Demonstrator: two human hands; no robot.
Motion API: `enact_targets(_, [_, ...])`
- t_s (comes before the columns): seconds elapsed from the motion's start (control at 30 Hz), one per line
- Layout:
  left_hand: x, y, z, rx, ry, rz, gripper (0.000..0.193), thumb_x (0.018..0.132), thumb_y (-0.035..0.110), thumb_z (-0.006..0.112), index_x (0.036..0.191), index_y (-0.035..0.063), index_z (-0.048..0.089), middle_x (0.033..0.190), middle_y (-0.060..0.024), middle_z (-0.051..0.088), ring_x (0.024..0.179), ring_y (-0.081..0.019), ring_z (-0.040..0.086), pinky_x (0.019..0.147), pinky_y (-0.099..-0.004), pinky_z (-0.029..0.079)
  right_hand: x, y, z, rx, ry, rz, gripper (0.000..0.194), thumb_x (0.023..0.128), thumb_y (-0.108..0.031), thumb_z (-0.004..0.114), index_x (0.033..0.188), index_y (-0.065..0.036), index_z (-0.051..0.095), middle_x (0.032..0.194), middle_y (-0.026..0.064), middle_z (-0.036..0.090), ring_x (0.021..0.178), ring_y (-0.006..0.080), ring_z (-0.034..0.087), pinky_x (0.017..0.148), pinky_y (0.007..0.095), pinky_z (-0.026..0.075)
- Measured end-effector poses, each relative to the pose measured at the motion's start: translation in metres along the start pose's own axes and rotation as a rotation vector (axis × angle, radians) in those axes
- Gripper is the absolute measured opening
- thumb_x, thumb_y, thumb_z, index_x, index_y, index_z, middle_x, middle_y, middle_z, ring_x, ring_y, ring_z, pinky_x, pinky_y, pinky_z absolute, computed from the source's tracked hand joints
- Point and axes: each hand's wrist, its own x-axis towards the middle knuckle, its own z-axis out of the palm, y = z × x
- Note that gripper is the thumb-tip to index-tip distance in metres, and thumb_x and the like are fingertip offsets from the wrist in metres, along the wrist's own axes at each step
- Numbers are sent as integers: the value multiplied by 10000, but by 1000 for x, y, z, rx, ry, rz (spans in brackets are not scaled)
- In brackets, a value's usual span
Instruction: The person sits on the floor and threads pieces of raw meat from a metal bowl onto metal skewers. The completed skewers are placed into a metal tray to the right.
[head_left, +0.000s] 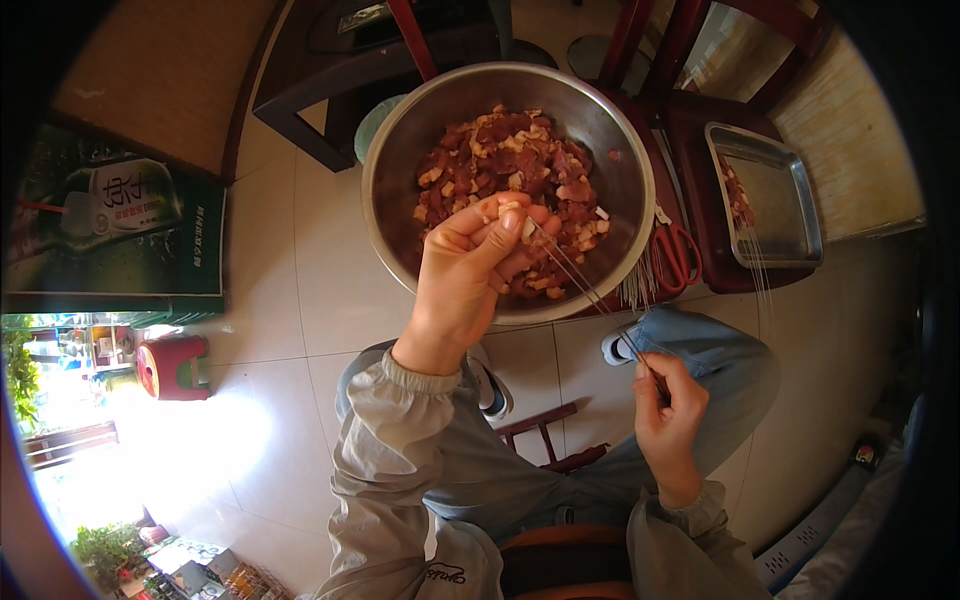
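My left hand (469, 259) pinches a small pale chunk of meat (508, 208) between thumb and fingers, above the bowl. Thin metal skewers (581, 280) run from my right hand (670, 420) up to the fingers of my left. My right hand grips their lower ends, over my right thigh. Close to the skewer tips is a whitish piece (529, 228); my fingers partly hide how it sits there. Beneath my left hand, a large stainless steel bowl (619, 150) holds a heap of cut raw meat (517, 146), red pieces mixed with pale fatty ones.
Right of the bowl lie red-handled scissors (679, 255) and a bundle of bare skewers (637, 281). A metal tray (780, 195) on a dark red chair (697, 165) holds loaded meat skewers (735, 191). A dark table (300, 124) stands beyond, a red stool (174, 367) far left.
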Motion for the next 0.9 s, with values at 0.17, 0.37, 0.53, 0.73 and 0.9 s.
enact_targets(0.17, [-2, 0, -2, -64, -75, -52, 216, 1030, 128, 548, 1207, 15, 600, 1102, -98, 673, 1152, -273, 652, 975, -408, 581, -1, 8, 5, 74, 6, 28, 63, 947, 14, 613, 1001, 40, 633, 721, 17, 591, 622, 24, 501, 543, 192, 370])
enact_targets(0.37, [-2, 3, -2, -198, -96, -95, 209, 1034, 156, 545, 1191, 27, 594, 1064, -69, 640, 1200, -276, 619, 1014, -422, 558, 3, 5, 19, 155, 24, 20, 60, 953, 10, 608, 1000, 34, 639, 721, 27, 597, 613, 40, 517, 547, 196, 386])
enact_targets(0.53, [-3, 4, 2, -246, -130, -160, 192, 1034, 176, 545, 1151, 34, 601, 1048, -66, 634, 1201, -284, 613, 1009, -435, 553, 6, 5, 28, 224, 77, 9, 68, 936, 15, 635, 997, 41, 647, 680, -21, 524, 577, 14, 399, 502, 202, 299])
enact_targets(0.73, [-13, -34, 20, -156, -220, -321, 145, 992, 168, 636, 1050, 47, 688, 1050, -41, 700, 1006, -167, 664, 938, -331, 537, 8, 10, 26, 238, 73, 71, 66, 973, -11, 596, 1008, 40, 619, 740, 24, 599, 622, 49, 524, 564, 194, 405])
enact_targets(0.9, [-8, -46, 22, 571, -422, -232, 265, 956, 90, 642, 1204, -3, 669, 1054, -95, 733, 934, -143, 679, 830, -280, 527, 22, 19, 20, 384, 175, 120, 71, 976, -28, 608, 1012, 30, 629, 749, 15, 590, 646, 36, 510, 572, 185, 395])
